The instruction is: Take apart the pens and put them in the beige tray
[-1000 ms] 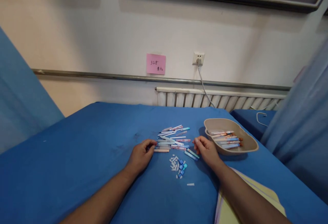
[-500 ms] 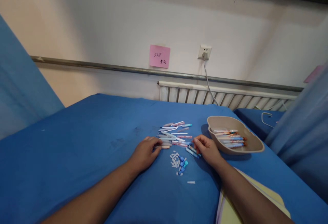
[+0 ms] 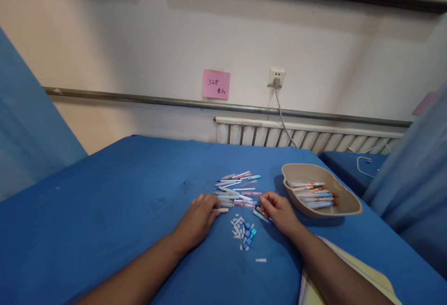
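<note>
Flanking right hand (image 3: 279,210): basin (image 3: 345,205) (beige)

Matt blue cloth, softly creased, covers the table (image 3: 139,193), where slim plastic pen barrels (image 3: 228,196), some translucent, lie near smooth blue plastic caps (image 3: 248,233) and small whitish plastic tips (image 3: 238,228). A smooth beige plastic bin (image 3: 345,203) with a low sheen holds smooth plastic pens (image 3: 310,195). Behind, a dull, worn metal rail (image 3: 157,101) crosses a matt painted wall (image 3: 104,39) bearing a matt pink paper note (image 3: 216,91) and a smooth white plastic socket (image 3: 271,76). The radiator (image 3: 249,133) has a painted finish; 2 blue cloth curtains (image 3: 31,123) hang matt.
</note>
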`<state>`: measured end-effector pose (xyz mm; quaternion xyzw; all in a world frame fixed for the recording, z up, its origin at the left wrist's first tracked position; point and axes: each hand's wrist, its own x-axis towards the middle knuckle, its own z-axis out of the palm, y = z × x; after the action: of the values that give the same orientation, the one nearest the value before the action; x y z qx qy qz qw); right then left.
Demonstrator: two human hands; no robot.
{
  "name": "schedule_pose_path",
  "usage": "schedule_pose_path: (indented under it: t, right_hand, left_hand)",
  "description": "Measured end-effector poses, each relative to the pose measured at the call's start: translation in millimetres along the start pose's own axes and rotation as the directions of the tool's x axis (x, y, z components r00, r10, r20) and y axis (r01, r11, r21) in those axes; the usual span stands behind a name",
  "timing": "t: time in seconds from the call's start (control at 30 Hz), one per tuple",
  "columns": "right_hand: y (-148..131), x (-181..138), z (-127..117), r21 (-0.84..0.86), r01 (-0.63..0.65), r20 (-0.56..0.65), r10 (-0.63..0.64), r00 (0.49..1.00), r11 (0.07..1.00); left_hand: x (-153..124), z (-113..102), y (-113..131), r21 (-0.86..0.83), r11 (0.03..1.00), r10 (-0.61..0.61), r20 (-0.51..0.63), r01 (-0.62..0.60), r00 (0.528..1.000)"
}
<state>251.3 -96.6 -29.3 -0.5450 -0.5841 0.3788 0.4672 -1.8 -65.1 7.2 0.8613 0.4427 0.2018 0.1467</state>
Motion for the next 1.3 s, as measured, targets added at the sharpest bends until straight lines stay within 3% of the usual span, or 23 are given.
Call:
schedule_pose_path:
  t: [0.13,0.23,0.37,0.47,0.57,0.67,0.83,1.0,1.17,1.3]
  right_hand:
    - [2,1,0,0.005,0.021,-0.005,-0.021,1.0,1.0]
    - [6,1,-2,-0.037,0.044,-0.036,-0.046,0.998,0.998]
    - [6,2,-3,-0.289,0.143,-0.107,-0.18,0.978,0.947]
    - [-5,11,1,-0.63,0.196,-0.013,-0.262,0.965,0.751]
    - [-21,31,6,-0.893,0.237,0.188,-0.162,0.969,0.382]
    - [-35,57,11,-0.903,0.318,0.306,-0.089,0.948,0.288]
    - [-44,84,22,-0.865,0.45,0.464,0.012,0.886,0.223]
    - [-48,86,29,-0.848,0.493,0.513,0.068,0.856,0.192]
    - [-62,69,15,-0.871,0.444,0.461,0.041,0.886,0.21]
    - [-64,35,5,-0.905,0.338,0.349,-0.005,0.937,0.26]
  left_hand:
    - [7,4,-10,-0.177,0.972,-0.171,-0.088,0.153,0.981]
    - [14,6,-19,-0.269,0.932,-0.296,-0.171,0.244,0.94]
    - [20,10,-27,-0.299,0.913,-0.349,-0.228,0.276,0.909]
    - [20,13,-29,-0.301,0.919,-0.329,-0.223,0.257,0.917]
    - [20,15,-32,-0.363,0.901,-0.331,-0.22,0.238,0.918]
    - [20,16,-36,-0.414,0.885,-0.33,-0.237,0.213,0.914]
    - [19,17,-40,-0.457,0.87,-0.316,-0.234,0.182,0.92]
    - [19,19,-39,-0.505,0.845,-0.318,-0.213,0.175,0.924]
    - [19,20,-39,-0.547,0.821,-0.304,-0.18,0.162,0.936]
    - [17,20,-37,-0.581,0.801,-0.283,-0.155,0.144,0.947]
